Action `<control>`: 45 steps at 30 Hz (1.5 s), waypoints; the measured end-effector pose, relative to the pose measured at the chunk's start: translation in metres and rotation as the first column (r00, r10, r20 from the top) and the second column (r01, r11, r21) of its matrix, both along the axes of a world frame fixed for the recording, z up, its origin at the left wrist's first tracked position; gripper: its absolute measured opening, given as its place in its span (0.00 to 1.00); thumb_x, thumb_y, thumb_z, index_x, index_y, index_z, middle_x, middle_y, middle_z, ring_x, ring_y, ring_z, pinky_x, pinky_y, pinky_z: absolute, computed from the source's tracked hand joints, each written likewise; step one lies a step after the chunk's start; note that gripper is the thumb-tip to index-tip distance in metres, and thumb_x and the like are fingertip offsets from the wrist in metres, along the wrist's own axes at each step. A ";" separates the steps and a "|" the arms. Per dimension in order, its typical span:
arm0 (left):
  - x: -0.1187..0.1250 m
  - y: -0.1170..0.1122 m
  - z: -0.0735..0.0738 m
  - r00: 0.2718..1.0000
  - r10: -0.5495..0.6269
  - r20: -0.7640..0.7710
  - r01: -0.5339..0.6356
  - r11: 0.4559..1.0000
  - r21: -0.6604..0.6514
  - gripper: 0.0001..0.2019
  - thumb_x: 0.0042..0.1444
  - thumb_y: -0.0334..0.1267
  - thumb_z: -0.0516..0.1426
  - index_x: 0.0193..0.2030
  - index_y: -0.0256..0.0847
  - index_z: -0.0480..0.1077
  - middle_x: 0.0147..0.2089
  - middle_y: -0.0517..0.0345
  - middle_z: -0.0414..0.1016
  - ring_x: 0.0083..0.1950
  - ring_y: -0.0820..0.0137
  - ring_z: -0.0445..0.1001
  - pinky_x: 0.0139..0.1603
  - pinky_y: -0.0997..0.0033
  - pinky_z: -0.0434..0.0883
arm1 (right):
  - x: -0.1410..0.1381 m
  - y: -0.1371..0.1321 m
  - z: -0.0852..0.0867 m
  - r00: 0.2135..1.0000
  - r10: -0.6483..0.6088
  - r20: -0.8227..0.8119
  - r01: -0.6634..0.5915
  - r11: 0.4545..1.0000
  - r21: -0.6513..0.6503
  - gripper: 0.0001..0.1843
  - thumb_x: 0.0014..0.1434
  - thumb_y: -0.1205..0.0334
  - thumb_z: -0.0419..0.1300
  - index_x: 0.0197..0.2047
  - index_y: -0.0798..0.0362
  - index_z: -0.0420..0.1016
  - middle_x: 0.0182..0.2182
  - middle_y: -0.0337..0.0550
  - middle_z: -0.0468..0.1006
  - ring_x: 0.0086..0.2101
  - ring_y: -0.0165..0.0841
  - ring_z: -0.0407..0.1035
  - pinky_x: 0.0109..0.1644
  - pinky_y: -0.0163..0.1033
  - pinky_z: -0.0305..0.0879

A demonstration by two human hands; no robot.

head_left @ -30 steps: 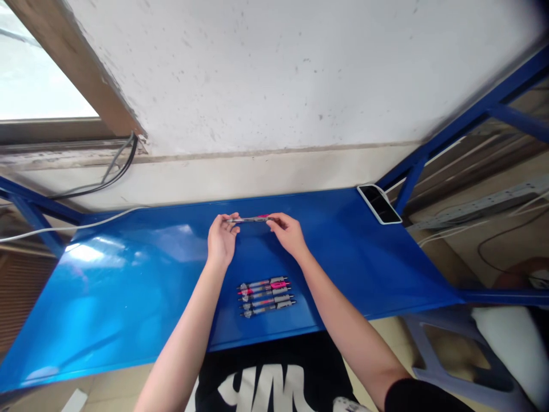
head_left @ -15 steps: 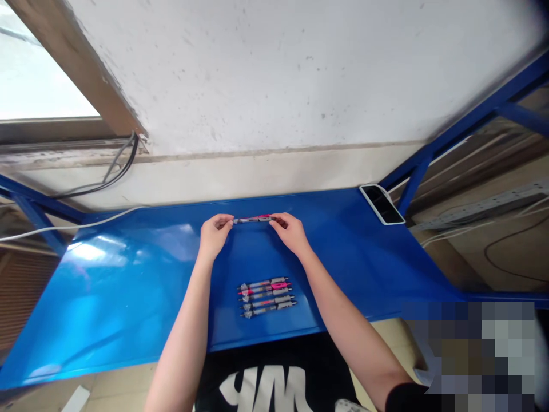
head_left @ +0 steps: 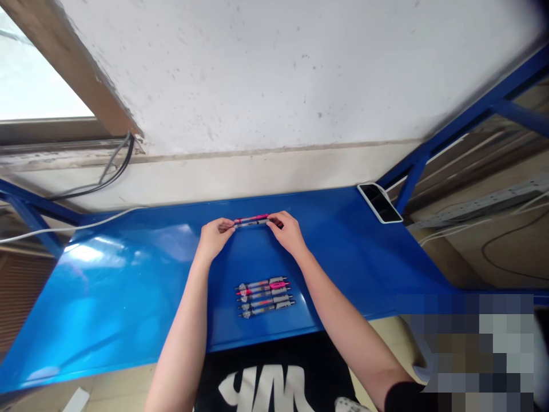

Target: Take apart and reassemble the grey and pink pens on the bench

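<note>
Lightly, above the glossy blue tabletop (head_left: pixel 107 297), the left hand (head_left: pixel 212 239) has its fingertips closed on one end of two slim pens (head_left: pixel 251 222), toward the far edge. A row of similar pens (head_left: pixel 265 297) lies nearer. The right hand (head_left: pixel 286 233) pinches the other end. Light, stiff and round, they would likely roll, so the barrels' ends seem the best hold.

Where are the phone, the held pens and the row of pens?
phone (head_left: pixel 380 203): head view, on its dark screen.
held pens (head_left: pixel 251 218): head view, on the upper pen's pink barrel.
row of pens (head_left: pixel 265 298): head view, on a middle pen.
</note>
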State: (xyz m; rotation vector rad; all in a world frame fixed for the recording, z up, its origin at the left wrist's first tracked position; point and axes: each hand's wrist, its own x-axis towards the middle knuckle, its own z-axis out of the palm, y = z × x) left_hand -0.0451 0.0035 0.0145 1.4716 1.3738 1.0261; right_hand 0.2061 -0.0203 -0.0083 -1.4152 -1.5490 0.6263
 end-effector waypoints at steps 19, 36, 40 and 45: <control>0.008 -0.005 0.007 0.884 0.043 -0.465 0.033 0.988 0.154 0.03 0.58 0.34 0.62 0.36 0.40 0.79 0.35 0.55 0.79 0.35 0.66 0.77 0.44 0.65 0.73 | -0.001 0.003 -0.009 0.993 -0.005 0.114 0.007 1.000 -0.020 0.06 0.62 0.65 0.61 0.41 0.50 0.79 0.41 0.46 0.77 0.41 0.40 0.74 0.48 0.47 0.74; 0.011 -0.004 0.000 0.890 0.066 -0.451 0.021 0.982 0.186 0.04 0.55 0.28 0.61 0.34 0.40 0.76 0.32 0.57 0.75 0.33 0.67 0.74 0.41 0.67 0.73 | -0.002 0.007 -0.010 0.966 -0.130 0.222 0.136 0.991 -0.014 0.04 0.63 0.62 0.60 0.36 0.50 0.75 0.39 0.46 0.74 0.36 0.39 0.70 0.47 0.46 0.71; 0.011 -0.005 0.000 0.891 0.060 -0.450 0.029 0.982 0.188 0.04 0.55 0.28 0.61 0.34 0.40 0.76 0.32 0.57 0.75 0.33 0.67 0.74 0.41 0.67 0.72 | -0.002 0.006 -0.010 0.967 -0.124 0.224 0.130 0.991 -0.014 0.04 0.63 0.63 0.59 0.36 0.50 0.75 0.39 0.47 0.74 0.38 0.40 0.71 0.48 0.47 0.71; 0.011 -0.005 -0.001 0.893 0.056 -0.447 0.035 0.981 0.193 0.04 0.55 0.29 0.61 0.35 0.40 0.76 0.32 0.57 0.75 0.34 0.67 0.74 0.41 0.67 0.72 | -0.003 0.004 -0.010 0.967 -0.149 0.208 0.154 0.988 -0.011 0.05 0.62 0.64 0.59 0.41 0.51 0.76 0.43 0.49 0.75 0.39 0.41 0.71 0.48 0.47 0.72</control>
